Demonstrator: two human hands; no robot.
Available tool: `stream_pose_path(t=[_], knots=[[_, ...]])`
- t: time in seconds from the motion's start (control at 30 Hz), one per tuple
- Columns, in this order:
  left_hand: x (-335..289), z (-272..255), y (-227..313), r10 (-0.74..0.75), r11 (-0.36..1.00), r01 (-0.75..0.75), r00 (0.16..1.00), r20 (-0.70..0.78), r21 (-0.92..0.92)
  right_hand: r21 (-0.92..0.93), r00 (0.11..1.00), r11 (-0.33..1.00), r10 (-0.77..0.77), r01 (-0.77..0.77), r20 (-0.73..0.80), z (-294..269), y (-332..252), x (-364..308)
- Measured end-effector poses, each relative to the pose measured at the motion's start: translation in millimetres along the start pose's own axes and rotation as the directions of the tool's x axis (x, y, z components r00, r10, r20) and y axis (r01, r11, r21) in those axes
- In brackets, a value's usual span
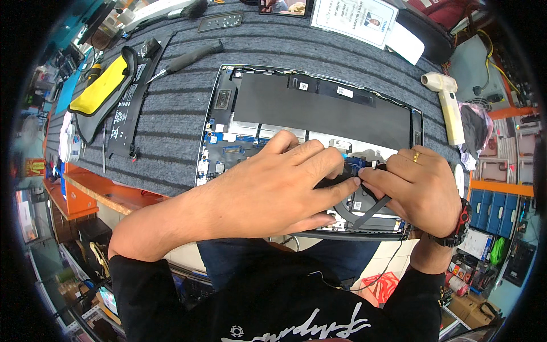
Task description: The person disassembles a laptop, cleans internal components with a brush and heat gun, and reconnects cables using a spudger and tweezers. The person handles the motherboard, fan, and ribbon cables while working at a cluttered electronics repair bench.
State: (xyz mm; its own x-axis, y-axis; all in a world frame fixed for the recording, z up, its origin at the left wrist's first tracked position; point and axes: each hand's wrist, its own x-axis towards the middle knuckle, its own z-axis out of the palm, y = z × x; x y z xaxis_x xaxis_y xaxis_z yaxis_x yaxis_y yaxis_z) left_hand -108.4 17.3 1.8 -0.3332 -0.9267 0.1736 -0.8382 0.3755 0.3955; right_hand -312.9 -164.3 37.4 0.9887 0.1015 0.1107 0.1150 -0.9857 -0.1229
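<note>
I am looking down at a workbench covered with a grey ribbed mat (188, 114), its orange edge (108, 194) showing at the lower left. Shelves and small blue parts drawers (496, 211) are crowding the room on the right, and more clutter is lining the left side. On the mat, a black screwdriver (188, 57) is lying above the opened laptop (319, 108), a flat black battery pack (128, 108) with a yellow-and-black pouch (102, 91) on it is resting to the left, and a cream-coloured handheld tool (450, 105) is lying to the right. A printed paper card (356, 20) is sitting at the far edge.

The laptop is lying bottom-up with its cover off, a large black sheet (319, 108) covering the upper part and circuit boards (228, 151) showing at the left.

My left hand (273, 188) is reaching across the lower part of the laptop, fingers stretched out flat and pressing down near the cooling fan (359, 208). My right hand (419, 188), wearing a ring and a dark wristwatch, is pinching a thin black tool (373, 208) between thumb and forefinger. The fingertips of both hands are meeting just beside a small blue connector (354, 164), right at the middle of the lower board, above the fan.
</note>
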Motion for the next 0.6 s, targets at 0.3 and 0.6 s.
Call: stream_pose_path(t=[0.3, 0.6], knots=[[-0.9, 2.4, -3.0, 0.003, 0.999, -0.002, 1.000, 0.006, -0.038, 0.067, 0.997, 0.998, 0.003, 0.002, -0.081, 6.6, -0.2, 1.1], [-2.0, -3.3, -6.0, -0.007, 0.999, -0.002, 0.981, -0.195, -0.042, 0.056, 0.997, 0.996, -0.074, 0.073, 0.018, 2.1, -3.7, 5.2]])
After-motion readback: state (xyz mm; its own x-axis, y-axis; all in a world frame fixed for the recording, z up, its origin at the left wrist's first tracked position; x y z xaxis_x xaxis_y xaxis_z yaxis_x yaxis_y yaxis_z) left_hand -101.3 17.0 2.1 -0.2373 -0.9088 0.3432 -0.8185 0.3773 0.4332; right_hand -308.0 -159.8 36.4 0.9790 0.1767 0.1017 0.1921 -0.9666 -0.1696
